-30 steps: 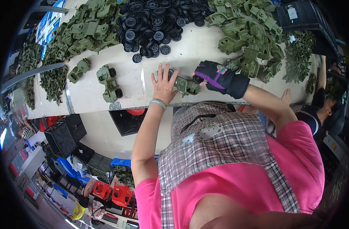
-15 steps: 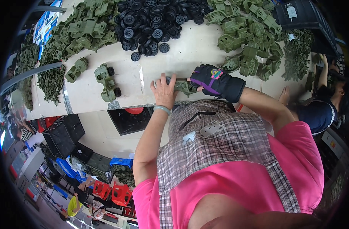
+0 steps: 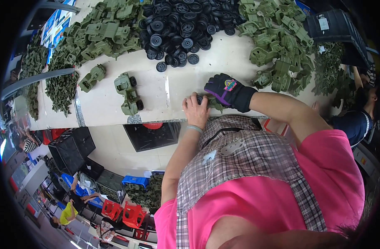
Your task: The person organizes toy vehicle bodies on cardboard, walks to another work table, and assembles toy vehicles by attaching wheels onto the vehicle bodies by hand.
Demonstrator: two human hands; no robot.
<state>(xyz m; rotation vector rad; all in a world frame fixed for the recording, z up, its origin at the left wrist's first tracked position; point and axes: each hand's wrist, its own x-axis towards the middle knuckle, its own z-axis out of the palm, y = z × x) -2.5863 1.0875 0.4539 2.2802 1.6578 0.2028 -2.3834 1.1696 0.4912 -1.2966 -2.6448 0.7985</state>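
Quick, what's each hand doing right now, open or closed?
Left hand: partly closed, fingers curled over one end of the green toy car.
Right hand: gloved, at the car's other end; grip cannot be told.

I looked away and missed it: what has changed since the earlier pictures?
The left hand, fingers spread at first, is now curled by a wheel, nearer the edge of the table. The gloved right hand has moved left over the green car, hiding more of it. The wheel pile and the wheeled car at left stayed put.
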